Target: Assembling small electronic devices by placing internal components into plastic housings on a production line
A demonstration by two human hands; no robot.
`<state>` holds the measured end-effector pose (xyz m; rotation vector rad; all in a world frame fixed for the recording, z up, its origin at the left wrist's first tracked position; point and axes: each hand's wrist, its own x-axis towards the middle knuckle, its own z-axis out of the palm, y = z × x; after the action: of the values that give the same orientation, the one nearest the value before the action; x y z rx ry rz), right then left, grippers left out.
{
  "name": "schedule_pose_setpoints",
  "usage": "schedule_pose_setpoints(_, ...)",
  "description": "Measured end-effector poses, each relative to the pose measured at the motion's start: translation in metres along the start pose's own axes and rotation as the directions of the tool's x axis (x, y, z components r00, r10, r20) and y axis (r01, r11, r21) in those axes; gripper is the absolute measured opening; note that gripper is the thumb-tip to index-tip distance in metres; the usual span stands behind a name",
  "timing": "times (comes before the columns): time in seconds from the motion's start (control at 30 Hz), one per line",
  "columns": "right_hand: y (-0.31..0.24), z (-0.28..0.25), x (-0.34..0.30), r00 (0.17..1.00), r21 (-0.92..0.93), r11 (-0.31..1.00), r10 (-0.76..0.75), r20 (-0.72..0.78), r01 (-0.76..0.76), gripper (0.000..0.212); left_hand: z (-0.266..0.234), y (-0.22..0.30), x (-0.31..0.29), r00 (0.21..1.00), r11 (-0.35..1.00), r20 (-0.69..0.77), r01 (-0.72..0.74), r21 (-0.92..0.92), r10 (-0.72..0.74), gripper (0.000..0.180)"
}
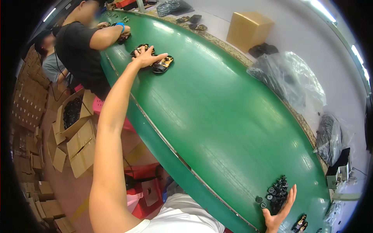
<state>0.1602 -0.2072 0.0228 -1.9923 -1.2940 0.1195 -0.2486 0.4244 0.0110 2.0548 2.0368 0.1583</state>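
We see the left hand [147, 59] with its fingers spread and the thumb apart. One black-and-yellow shell [160, 68] lies under and beside the thumb, its long axis roughly along it; another shell [139, 51] lies partly beneath the other fingers. If they press or grip these, we cannot tell.

The right hand [278, 218] is also open, far apart from the left. It is the nearer one to the pile of black wheel-like parts [276, 197], which lies between its thumb and fingers, stretching roughly along the fingers, on their left. Loose wheels [263, 205] rest just beyond the thumb tip, upon the green surface [217, 128].
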Motion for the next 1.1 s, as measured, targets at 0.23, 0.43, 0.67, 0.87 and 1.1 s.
schedule_pose_setpoints(0.23, 0.016, -0.013, -0.011, 0.995, -0.117, 0.989, -0.098, -0.020, 0.095, 0.103, 0.043, 0.081, -0.128, 0.989, 0.989, -0.035, -0.143, 0.035, 0.144, 0.121)
schedule_pose_setpoints(0.43, -0.003, -0.011, -0.003, 0.960, -0.198, 0.942, -0.246, 0.134, 0.269, 0.052, 0.069, 0.156, -0.246, 0.825, 0.805, 0.008, -0.553, 0.214, 0.564, 0.103)
schedule_pose_setpoints(0.67, -0.005, -0.024, -0.018, 0.960, -0.201, 0.940, -0.259, 0.108, 0.276, 0.038, 0.057, 0.192, -0.354, 0.503, 0.488, 0.052, -0.855, 0.178, 0.863, 0.087)
schedule_pose_setpoints(0.87, -0.012, -0.019, -0.009, 0.967, -0.249, 0.934, -0.242, 0.081, 0.254, 0.044, 0.052, 0.203, -0.385, 0.122, 0.121, 0.028, -0.993, 0.011, 0.992, 0.068)
schedule_pose_setpoints(1.1, -0.006, -0.001, -0.006, 0.943, -0.348, 0.877, -0.320, 0.092, 0.331, 0.030, 0.047, 0.190, -0.422, 0.023, 0.047, 0.233, -0.994, -0.097, 0.972, 0.103)
